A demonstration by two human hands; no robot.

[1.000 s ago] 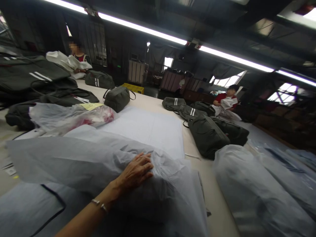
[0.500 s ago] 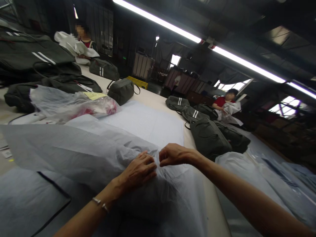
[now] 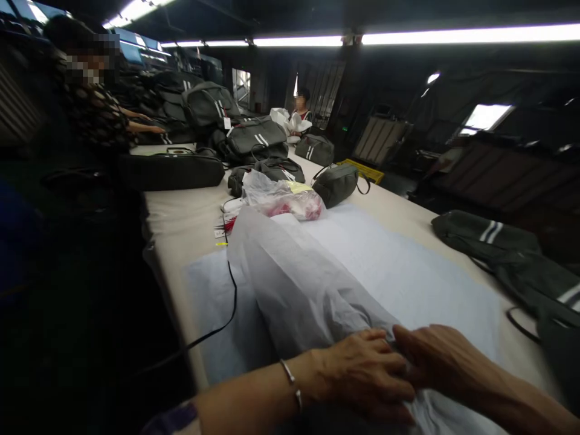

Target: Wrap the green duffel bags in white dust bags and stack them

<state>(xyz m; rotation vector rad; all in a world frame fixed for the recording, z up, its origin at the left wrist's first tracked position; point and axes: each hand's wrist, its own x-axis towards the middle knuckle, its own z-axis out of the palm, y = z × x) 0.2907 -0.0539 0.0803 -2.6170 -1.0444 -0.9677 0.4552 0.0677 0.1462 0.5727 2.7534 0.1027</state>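
Observation:
A crumpled sheet of pale tissue paper (image 3: 294, 278) lies over a bulky thing on a flat light-blue sheet (image 3: 408, 272) on the long table (image 3: 181, 217). My left hand (image 3: 362, 374), with a thin bracelet on the wrist, rests on the near end of the paper with its fingers stretched flat. My right hand (image 3: 435, 359) meets it from the right. Its fingers are pressed together on a fold of the paper beside my left fingertips. What the paper covers is hidden.
A clear plastic bag with red contents (image 3: 281, 199) lies beyond the paper. Dark green duffel bags (image 3: 338, 181) sit further back and at the right (image 3: 484, 232). A black cord (image 3: 229, 302) hangs over the table's left edge. One person (image 3: 90, 109) works at the left, another (image 3: 301, 112) at the far end.
The view has swung to the left. My right hand came in and joined my left on the paper, and both now sit nearer to me at the sheet's end.

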